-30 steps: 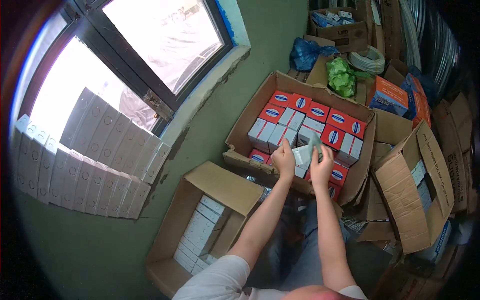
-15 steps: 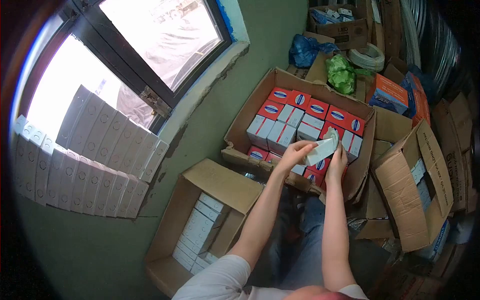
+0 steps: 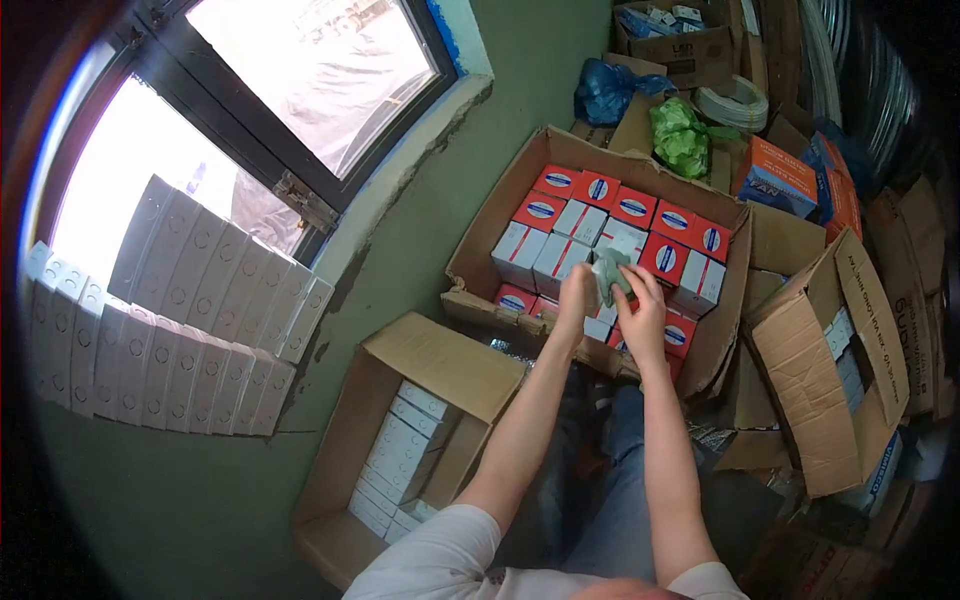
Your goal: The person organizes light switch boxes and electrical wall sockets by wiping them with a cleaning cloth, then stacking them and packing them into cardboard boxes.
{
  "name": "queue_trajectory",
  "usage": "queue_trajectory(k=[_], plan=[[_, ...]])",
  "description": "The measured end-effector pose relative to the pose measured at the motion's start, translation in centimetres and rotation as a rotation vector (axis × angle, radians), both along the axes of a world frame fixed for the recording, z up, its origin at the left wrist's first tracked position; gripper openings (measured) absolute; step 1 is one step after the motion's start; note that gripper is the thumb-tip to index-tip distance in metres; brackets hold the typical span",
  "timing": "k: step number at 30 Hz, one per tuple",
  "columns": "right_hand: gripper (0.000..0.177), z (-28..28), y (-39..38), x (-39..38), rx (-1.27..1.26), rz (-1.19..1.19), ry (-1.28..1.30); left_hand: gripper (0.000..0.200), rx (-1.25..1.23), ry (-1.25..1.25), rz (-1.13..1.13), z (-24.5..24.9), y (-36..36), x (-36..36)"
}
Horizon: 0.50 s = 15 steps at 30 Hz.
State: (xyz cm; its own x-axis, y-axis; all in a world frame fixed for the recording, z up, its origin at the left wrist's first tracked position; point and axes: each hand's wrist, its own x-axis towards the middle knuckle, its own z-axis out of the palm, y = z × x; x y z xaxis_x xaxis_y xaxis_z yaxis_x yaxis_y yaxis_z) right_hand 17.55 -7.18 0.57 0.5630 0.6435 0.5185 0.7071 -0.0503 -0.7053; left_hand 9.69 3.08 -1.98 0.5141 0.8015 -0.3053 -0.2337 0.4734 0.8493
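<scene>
Two hands meet on one small, flat, pale grey-green packet (image 3: 608,270), which you hold in the air just above the middle rows of the big open brown cardboard carton (image 3: 478,262), seemingly clear of the boxes beneath it. The packet lies between your hands. From your left hand (image 3: 574,296) it sits to the right and slightly farther out; from your right hand (image 3: 645,318) it sits to the left and farther out. Neither hand is nearer, for both touch it. Your left fingers are drawn together and pinch its left edge, and your right thumb and fingers close on its lower right edge. Its long axis runs roughly away from you, toward the carton's far wall, with the far end tipped a little to the right. Your fingers hide the near end, so which end is its front cannot be told.

Below the packet, small red-and-white cardboard boxes (image 3: 636,209) stand packed in rows, touching one another. Near your left elbow sits a second open brown carton (image 3: 430,358) holding flat white boxes (image 3: 405,450). Beyond the big carton lie a crumpled green plastic bag (image 3: 680,135) and a blue plastic bag (image 3: 608,90). Well off to your left, upright white boxes (image 3: 180,320) lean in a row against the dark-framed window (image 3: 300,70).
</scene>
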Motion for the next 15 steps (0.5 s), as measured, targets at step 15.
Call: queue_trajectory(k=[15], plan=[[0.024, 0.1, 1.0, -2.4, 0.004, -0.14, 0.033, 0.072, 0.595, 0.239, 0.421, -0.3, -0.3, -0.2]])
